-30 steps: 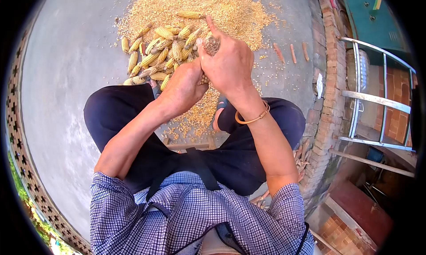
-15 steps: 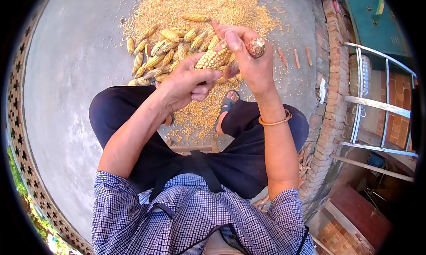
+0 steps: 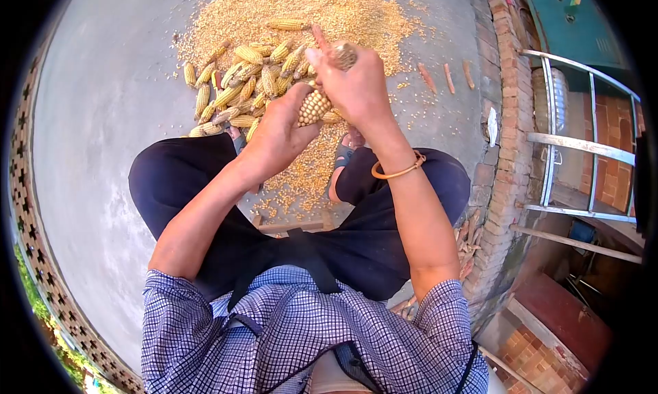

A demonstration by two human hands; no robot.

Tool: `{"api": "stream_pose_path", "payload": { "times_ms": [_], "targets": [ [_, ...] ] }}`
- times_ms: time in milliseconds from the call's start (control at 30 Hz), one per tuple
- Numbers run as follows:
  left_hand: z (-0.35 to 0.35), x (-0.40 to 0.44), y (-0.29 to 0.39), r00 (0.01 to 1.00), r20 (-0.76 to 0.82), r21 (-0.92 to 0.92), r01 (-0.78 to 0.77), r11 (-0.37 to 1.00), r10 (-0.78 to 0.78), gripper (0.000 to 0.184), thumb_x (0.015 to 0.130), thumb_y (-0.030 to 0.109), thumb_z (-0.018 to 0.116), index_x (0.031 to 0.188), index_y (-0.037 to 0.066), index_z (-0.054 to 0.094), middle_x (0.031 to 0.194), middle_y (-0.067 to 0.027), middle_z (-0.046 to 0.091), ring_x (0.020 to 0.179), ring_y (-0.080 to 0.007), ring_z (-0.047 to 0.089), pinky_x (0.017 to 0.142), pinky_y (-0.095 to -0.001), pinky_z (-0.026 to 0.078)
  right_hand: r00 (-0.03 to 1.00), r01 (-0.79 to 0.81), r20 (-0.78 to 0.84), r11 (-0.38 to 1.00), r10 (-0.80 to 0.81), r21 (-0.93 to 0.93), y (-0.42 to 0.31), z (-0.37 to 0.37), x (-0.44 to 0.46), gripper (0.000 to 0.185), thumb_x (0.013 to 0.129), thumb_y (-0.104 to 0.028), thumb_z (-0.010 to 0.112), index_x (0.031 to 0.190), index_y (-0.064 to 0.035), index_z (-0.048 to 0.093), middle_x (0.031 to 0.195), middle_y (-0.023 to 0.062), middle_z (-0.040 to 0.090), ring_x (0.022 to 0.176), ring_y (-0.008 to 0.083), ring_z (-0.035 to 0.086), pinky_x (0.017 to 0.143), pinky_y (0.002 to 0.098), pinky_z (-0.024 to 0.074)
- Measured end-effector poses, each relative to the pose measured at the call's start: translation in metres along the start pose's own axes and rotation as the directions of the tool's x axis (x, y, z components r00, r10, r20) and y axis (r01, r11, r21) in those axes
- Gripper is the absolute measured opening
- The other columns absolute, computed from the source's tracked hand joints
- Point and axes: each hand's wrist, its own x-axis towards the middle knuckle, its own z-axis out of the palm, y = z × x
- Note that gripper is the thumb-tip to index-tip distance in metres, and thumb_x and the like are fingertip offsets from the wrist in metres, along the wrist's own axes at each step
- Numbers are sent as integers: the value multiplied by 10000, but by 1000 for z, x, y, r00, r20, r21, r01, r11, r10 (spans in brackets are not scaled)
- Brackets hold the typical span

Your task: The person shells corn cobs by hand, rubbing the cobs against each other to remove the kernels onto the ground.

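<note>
The ear of corn [image 3: 314, 110] is up between my knees, its yellow kernels showing. My left hand [image 3: 277, 128] is curled around its near end; my right hand [image 3: 358, 87], at its far end, is clenched around a cob [image 3: 345, 55] (just the blunt tip peeks out). Beyond lie piled ears [image 3: 264, 78] and loose grain [image 3: 343, 10]; 3 reddish cobs [image 3: 449, 78] rest rightward on the grey floor [image 3: 96, 120].

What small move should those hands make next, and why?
Probably rub the cob in the right hand along the corn ear in the left hand: kernels cover the ear's visible part, and loose kernels lie on the ground below.
</note>
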Motion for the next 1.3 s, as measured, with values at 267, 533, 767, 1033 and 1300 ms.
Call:
{"api": "stream_pose_path", "payload": {
  "times_ms": [267,533,767,1033,1300],
  "targets": [
    [-21,2,30,929,307,-777,370,509,-207,424,973,302,595,1265,41,431,801,-13,463,474,-18,355,384,-163,311,993,-119,81,591,89,798,-6,-36,7,315,991,-282,555,1029,14,653,1044,143,687,970,195,654,897,349,515],
    [-21,-1,25,902,430,-782,391,485,-34,596,950,511,549,1164,-40,464,652,-31,439,380,-58,383,318,-198,410,986,17,103,706,-128,708,-18,-25,-3,272,958,-266,627,1022,-6,675,977,28,659,905,89,591,816,245,471],
    [-18,-2,32,866,492,-734,470,491,-92,594,943,524,551,1137,-29,458,693,-46,470,395,-63,388,327,-207,417,987,-4,129,771,-101,636,-17,-25,-7,255,928,-271,678,928,-16,658,873,23,618,802,69,553,887,276,457],
    [-14,3,23,909,362,-651,405,642,-207,321,965,324,612,1074,68,452,727,6,458,468,-38,369,389,-186,286,987,-135,153,730,42,670,-2,-13,-4,242,942,-248,652,895,-11,651,787,35,609,990,129,543,1122,373,277],
    [9,3,6,992,-66,7,111,994,-110,383,1014,267,515,1190,-71,479,1125,-295,619,1043,-374,634,828,-409,495,980,-180,59,737,188,652,0,10,-19,252,916,-186,676,1046,30,664,808,50,645,967,141,620,992,338,409]
  ]
}}
